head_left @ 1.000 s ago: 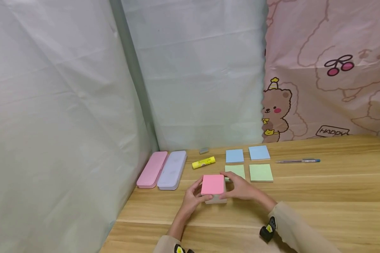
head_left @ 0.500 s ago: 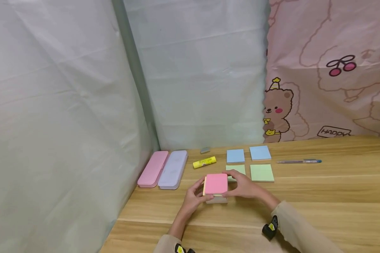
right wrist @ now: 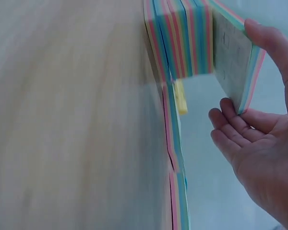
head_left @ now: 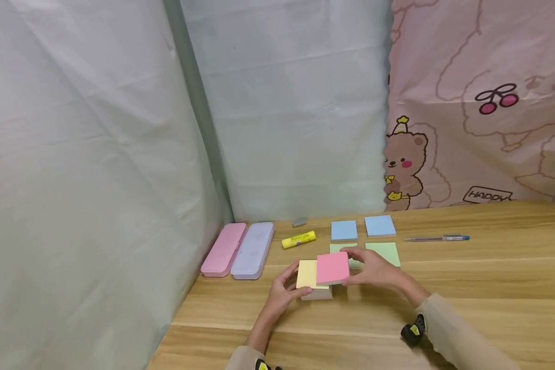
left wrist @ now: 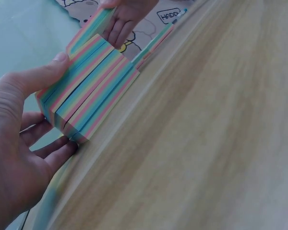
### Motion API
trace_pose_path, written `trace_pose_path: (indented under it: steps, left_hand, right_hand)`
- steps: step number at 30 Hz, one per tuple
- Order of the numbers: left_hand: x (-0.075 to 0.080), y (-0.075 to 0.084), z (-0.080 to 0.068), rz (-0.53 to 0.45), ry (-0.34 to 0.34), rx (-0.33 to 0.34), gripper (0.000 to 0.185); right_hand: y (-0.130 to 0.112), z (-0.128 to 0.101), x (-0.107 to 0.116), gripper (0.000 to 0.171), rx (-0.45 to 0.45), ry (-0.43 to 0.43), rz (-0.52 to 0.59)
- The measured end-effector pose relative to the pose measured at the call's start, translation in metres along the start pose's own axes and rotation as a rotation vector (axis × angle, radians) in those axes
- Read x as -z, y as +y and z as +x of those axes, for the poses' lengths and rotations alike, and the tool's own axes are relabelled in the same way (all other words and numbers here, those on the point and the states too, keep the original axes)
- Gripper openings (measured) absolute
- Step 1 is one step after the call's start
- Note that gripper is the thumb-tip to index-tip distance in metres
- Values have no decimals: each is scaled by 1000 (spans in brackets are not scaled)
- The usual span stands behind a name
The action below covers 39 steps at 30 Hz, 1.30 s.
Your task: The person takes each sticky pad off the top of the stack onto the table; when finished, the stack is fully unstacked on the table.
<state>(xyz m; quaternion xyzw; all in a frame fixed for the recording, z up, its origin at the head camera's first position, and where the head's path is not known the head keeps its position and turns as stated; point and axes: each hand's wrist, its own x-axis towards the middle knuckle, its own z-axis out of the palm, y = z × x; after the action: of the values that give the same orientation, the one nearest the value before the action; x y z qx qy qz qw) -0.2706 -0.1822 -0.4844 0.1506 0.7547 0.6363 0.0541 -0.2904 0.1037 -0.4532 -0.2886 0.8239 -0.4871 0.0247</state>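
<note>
My left hand (head_left: 279,297) grips a stack of sticky note pads (head_left: 307,273), a yellow sheet uppermost, on the wooden table. In the left wrist view the stack's striped edges (left wrist: 93,88) show, the thumb near its top and fingers along its side. With my right hand (head_left: 375,271) I pinch a pink-topped sticky note pad (head_left: 333,267) between thumb and fingers. This pad overlaps the right half of the stack, and its pale underside (right wrist: 228,57) shows tilted up in the right wrist view. Behind the right fingers lies a partly covered green pad (head_left: 339,248).
Another green pad (head_left: 386,253) and two blue pads, one at left (head_left: 344,230) and one at right (head_left: 380,226), lie behind. A pen (head_left: 437,238) is at right. A yellow glue stick (head_left: 298,240), small grey item (head_left: 299,222), pink case (head_left: 224,250) and lilac case (head_left: 253,251) stand left.
My right hand has slid the pink-topped pad rightward off the stack's top, uncovering the yellow sheet beneath. My left hand has stayed at the stack.
</note>
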Motion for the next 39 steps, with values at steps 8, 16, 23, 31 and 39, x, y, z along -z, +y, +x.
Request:
trace_pose_path:
  steps: [8, 16, 23, 31, 39]
  left_hand:
    - [1, -2, 1, -24, -6, -6, 84]
    - [1, -2, -1, -26, 7, 5, 84]
    - [0, -2, 0, -14, 4, 5, 84]
    - [1, -2, -1, 4, 24, -2, 83]
    - [0, 1, -1, 17, 5, -23, 84]
  right_hand:
    - [11, -24, 32, 77, -19, 65, -28]
    - [23, -53, 70, 75, -84, 115, -109]
    - [35, -79, 104, 79, -156, 112, -199]
    - [50, -93, 125, 76, -152, 76, -223]
    - [64, -106, 141, 79, -153, 59, -185]
